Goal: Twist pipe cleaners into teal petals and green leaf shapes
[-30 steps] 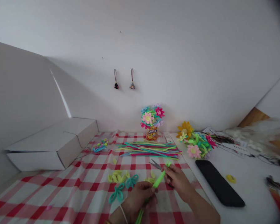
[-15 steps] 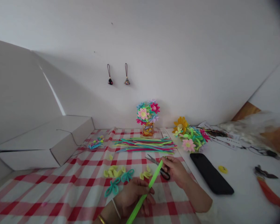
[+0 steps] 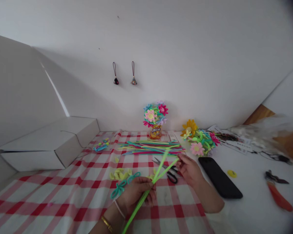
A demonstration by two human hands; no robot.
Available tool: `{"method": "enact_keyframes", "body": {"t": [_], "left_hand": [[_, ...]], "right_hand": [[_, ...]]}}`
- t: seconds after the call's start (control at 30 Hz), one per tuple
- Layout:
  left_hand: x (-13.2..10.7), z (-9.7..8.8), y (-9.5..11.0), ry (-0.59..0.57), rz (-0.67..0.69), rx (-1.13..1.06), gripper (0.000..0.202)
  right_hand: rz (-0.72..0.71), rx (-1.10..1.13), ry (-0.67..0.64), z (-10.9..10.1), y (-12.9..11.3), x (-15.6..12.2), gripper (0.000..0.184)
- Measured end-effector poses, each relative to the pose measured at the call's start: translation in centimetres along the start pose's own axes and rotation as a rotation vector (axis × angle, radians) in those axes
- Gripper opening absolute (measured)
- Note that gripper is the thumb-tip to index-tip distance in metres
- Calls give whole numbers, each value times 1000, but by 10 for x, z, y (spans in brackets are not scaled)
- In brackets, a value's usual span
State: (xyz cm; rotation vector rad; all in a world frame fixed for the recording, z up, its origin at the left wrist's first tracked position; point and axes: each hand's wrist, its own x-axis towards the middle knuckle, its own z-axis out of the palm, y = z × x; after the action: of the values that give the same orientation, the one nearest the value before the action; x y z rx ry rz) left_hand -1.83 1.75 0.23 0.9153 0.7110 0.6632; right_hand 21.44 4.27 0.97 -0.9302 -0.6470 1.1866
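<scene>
My left hand [image 3: 136,192] is closed around bright green pipe cleaners [image 3: 158,170] that rise from my fist and fork into two ends. My right hand [image 3: 190,169] pinches the tip of the right-hand end, just past a pair of black-handled scissors [image 3: 169,169] lying on the red-and-white checked cloth [image 3: 63,198]. Yellow bent pieces [image 3: 119,175] and teal loops [image 3: 120,188] lie to the left of my left hand. A pile of coloured pipe cleaners [image 3: 151,147] lies behind.
A jar of pipe-cleaner flowers [image 3: 155,118] stands at the wall, and a loose flower bunch [image 3: 200,139] lies to its right. A black phone [image 3: 219,177], a yellow ring [image 3: 231,174] and orange-handled pliers [image 3: 277,193] lie on the white table. A white box [image 3: 48,143] sits left.
The green pipe cleaners have spread into two ends. My right hand moved right and up, drawing one end away from the other. The view shifted slightly.
</scene>
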Motion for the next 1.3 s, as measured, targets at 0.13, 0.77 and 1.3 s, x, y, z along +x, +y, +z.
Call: {"method": "enact_keyframes", "body": {"t": [0.13, 0.77, 1.3], "left_hand": [[-2, 3, 8, 99, 142, -76, 23], [4, 12, -11, 16, 40, -160, 22], [-5, 15, 0, 19, -16, -247, 23]], "right_hand": [[7, 22, 2, -1, -6, 0, 20], [204, -325, -548, 44, 31, -54, 30], [154, -306, -435, 40, 38, -49, 24]]}}
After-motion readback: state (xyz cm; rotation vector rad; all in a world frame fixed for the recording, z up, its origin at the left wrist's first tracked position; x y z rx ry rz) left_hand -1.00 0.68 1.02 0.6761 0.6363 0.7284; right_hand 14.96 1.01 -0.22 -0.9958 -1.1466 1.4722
